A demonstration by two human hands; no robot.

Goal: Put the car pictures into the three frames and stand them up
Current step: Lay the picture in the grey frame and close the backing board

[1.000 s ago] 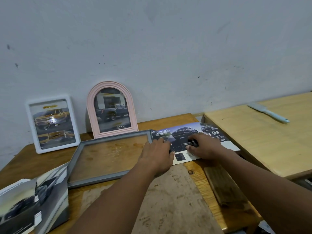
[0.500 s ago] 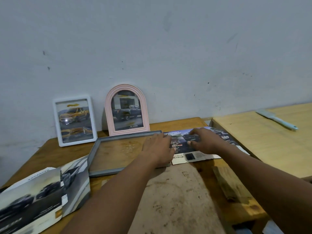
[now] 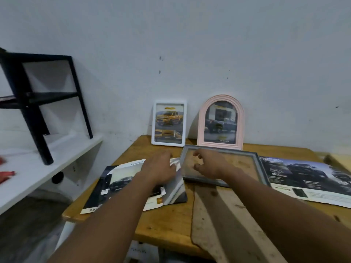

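Status, by our read: two of three done. The white frame (image 3: 168, 123) and the pink arched frame (image 3: 221, 122) each hold a truck picture and stand at the far edge of the counter (image 3: 171, 221), leaning on the wall. The grey frame (image 3: 261, 171) lies flat just near of the pink one. A brown surface shows inside it and there is no picture in it.

Hands:
- The left hand (image 3: 161, 169) is palm down on the brochure pile (image 3: 117, 185) at the left. It is blurred, so we cannot tell whether it grips a page or only rests there.
- The right hand (image 3: 209, 166) hovers over the left end of the grey frame, fingers loosely curled, thumb apart, holding nothing.

Risks we see:
- The grey frame's far rim sits just beside the foot of the pink frame. Lifting or sliding it away from us could kick that foot and tip the pink frame, and the white one is near enough to go with it.
- The brochure pile lies right at the counter's left edge, so pulling one page could drag the stack off.
- The pile's right edge meets the grey frame's left rim, touching it or tucked under it; we cannot tell which. If it is under, pulling paper shifts the frame.
- The big brochure sheet (image 3: 307, 177) on the right looks no smaller than the opening, so forcing it in untrimmed would likely crease it.
- The paper is glossy, so probably slippery and easy to tear at a fold.
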